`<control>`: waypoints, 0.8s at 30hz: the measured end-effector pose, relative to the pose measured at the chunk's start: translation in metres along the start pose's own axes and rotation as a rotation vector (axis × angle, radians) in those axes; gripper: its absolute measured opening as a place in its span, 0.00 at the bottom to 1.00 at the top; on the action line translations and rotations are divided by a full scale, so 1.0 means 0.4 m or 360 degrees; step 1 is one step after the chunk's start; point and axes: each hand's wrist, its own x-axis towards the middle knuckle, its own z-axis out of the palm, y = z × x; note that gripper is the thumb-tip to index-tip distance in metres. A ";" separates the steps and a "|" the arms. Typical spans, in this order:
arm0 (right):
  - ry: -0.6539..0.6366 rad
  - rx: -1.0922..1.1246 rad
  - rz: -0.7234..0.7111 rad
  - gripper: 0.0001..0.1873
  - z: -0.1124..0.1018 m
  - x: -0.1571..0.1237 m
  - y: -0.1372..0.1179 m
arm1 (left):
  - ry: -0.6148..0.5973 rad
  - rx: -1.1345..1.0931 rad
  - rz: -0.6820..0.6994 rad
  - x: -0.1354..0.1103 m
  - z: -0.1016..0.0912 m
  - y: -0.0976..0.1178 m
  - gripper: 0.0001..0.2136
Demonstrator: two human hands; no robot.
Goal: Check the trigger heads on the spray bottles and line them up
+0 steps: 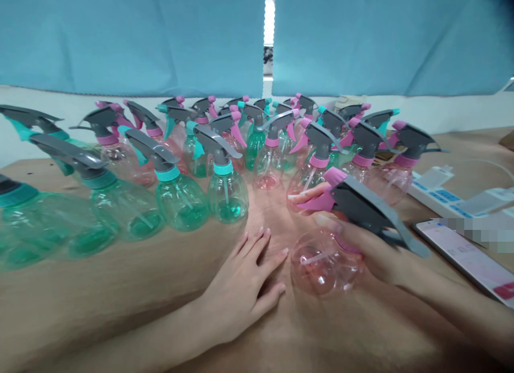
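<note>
My right hand (pixel 353 233) is wrapped round the neck of a pink spray bottle (pixel 321 266), fingers near its pink trigger. The bottle is tilted, its clear pink body low over the table and its grey and pink spray head pointing up and left. My left hand (pixel 249 276) lies flat on the wooden table (pixel 160 308), fingers spread, just left of that bottle and holding nothing. Beyond my left fingertips stands a green spray bottle (pixel 228 196) with a turquoise collar. A pink spray bottle (pixel 313 169) stands behind my right hand.
Several green bottles (pixel 182 201) line the left side, and more pink and green ones stand in rows at the back. A phone (pixel 469 255) and a white power strip (pixel 450 196) lie at the right. A blue curtain (pixel 120 40) hangs behind.
</note>
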 end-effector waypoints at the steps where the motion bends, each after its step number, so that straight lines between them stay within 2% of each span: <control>1: 0.0017 -0.0001 -0.0021 0.12 0.001 0.002 -0.005 | 0.0005 -0.0004 0.0003 0.000 0.000 0.000 0.22; 14: 0.0051 -0.0112 -0.0002 0.09 -0.002 -0.007 -0.013 | 0.0019 -0.0016 -0.0009 0.000 0.002 -0.001 0.22; 18: -0.0016 -0.0083 -0.0013 0.07 -0.003 -0.001 -0.034 | -0.0011 0.0014 -0.0016 0.002 0.001 0.000 0.22; 21: 0.0003 -0.0172 -0.0124 0.01 0.000 0.005 -0.062 | -0.0006 0.0012 -0.0004 0.002 0.001 0.000 0.22; 23: 0.0082 -0.0187 -0.0238 0.05 0.003 0.007 -0.071 | -0.0003 0.0009 -0.0003 0.002 0.001 0.000 0.22; 24: 0.0074 -0.0196 -0.0208 0.07 0.005 0.008 -0.070 | -0.0005 0.0010 -0.0008 0.001 0.001 -0.001 0.22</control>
